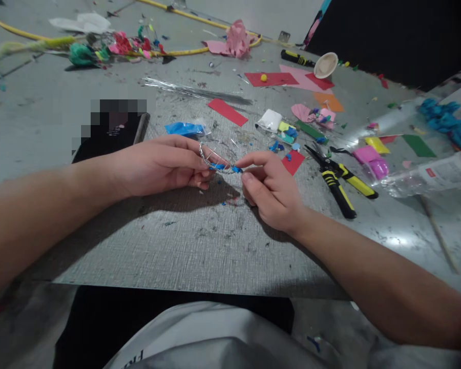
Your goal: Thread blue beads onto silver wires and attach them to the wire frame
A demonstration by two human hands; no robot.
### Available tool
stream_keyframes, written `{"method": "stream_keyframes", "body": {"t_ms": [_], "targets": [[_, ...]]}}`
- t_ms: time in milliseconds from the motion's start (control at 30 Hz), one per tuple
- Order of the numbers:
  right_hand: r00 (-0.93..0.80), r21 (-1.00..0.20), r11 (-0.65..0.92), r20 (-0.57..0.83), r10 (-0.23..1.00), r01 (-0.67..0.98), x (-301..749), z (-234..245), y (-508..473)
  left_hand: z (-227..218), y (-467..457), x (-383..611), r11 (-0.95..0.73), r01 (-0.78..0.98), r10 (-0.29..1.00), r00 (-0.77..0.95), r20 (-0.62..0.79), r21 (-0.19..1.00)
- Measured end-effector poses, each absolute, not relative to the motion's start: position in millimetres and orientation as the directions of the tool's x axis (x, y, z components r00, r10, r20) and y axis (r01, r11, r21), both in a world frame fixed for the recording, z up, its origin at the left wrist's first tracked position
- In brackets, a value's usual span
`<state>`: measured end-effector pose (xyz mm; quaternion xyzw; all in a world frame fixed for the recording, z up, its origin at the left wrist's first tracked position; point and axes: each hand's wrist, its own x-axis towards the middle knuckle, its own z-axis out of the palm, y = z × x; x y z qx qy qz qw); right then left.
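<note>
L hand point(169, 163): holds wire loop point(202, 152) abv bench point(157, 251), in frm front edge
R hand point(272, 190): pinches blue bit point(236, 169) @ loop's R end
Pliers point(331, 179): handles apart

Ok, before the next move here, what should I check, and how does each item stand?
1. Wire loop held by the left hand: ok.
2. Right hand at the loop's right end, by the blue piece: ok; whether it grips firmly, cannot tell.
3. Blue piece stuck fast to the wire: cannot tell.
4. Pliers set down, apart from both hands: ok, right of the right hand.
5. Table free of crumbs below the hands: not ok, small blue bits lie there.
</note>
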<state>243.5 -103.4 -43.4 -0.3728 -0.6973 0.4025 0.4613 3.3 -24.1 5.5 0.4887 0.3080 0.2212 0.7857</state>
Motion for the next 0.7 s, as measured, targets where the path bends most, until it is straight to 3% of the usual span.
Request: {"method": "stream_keyframes", "body": {"t_ms": [233,400,600,700], "targets": [[-0.286,-0.923,0.368,0.324,0.902,0.116,243,-44,-103,6,-24,8,0.431,-0.071,0.739,0.6,-0.308,0.899],[-0.303,-0.927,0.363,0.321,0.897,0.096,243,-48,-101,12,-27,10,0.484,-0.094,0.715,0.616,-0.331,0.87],[-0.369,-0.917,0.375,0.305,0.878,0.134,245,-44,-102,11,-36,8,0.135,0.198,0.689,0.686,-0.236,0.971],[-0.403,-0.9,0.397,0.301,0.864,0.179,244,-40,-101,9,-39,9,0.053,0.217,0.715,0.673,-0.189,0.975]]}}
